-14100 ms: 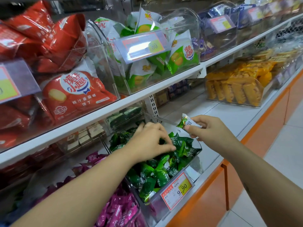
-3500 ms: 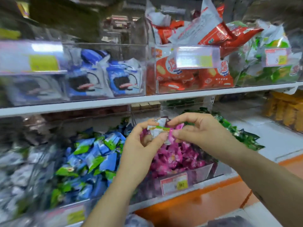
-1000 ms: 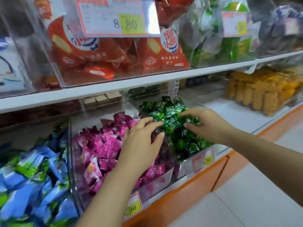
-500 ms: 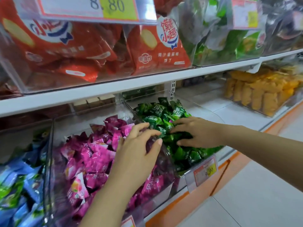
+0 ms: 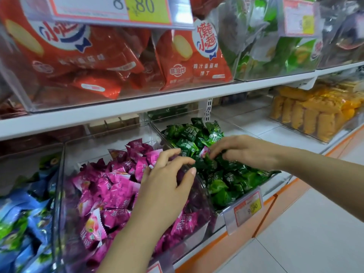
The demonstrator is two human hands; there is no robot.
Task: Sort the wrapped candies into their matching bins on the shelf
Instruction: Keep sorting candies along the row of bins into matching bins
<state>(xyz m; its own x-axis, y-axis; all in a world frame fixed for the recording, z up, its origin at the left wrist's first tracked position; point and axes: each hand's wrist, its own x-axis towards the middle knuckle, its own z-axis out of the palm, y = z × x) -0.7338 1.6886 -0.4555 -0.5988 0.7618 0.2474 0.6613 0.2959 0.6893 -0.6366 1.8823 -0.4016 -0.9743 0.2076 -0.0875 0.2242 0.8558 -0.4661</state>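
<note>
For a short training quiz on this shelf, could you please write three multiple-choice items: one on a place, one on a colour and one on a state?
1. Where is the stray pink candy?
A) among the green candies
B) on the floor
C) on the upper shelf

2. What colour are the candies under the left hand?
A) yellow
B) white
C) pink

3. How is the pink bin?
A) empty
B) open-topped and well filled
C) lidded

Answers:
1 A: it lies in the green bin, at the fingertips of the right hand.
2 C: pink wrappers fill that bin.
3 B: the candies heap up with no lid over them.
</note>
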